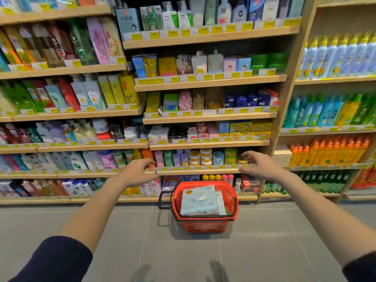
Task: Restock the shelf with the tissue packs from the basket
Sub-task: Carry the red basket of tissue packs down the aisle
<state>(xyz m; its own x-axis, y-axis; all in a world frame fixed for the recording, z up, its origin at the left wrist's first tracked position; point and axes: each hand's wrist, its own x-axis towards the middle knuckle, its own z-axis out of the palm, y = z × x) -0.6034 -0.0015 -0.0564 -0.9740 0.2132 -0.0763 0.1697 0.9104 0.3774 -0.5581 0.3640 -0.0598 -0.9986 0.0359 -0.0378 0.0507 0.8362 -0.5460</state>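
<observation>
Brightness: high and even across the store aisle.
Light source: overhead, out of view.
Shadows: two soft hand-shaped patches on the grey floor [183, 251] near the bottom edge; a faint one beside the red basket [205, 224].
Glare: mild sheen on bottles of the top shelf [211, 37].
Blur: motion smear over the left shelving, price tags unreadable; packs in the basket soft.
Distortion: wide-angle bowing, shelf boards curving and uprights leaning toward the edges.

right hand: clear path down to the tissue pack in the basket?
Probably yes. The right hand is empty and raised above the red basket, whose top is open, with the tissue pack lying exposed and nothing between them.
</observation>
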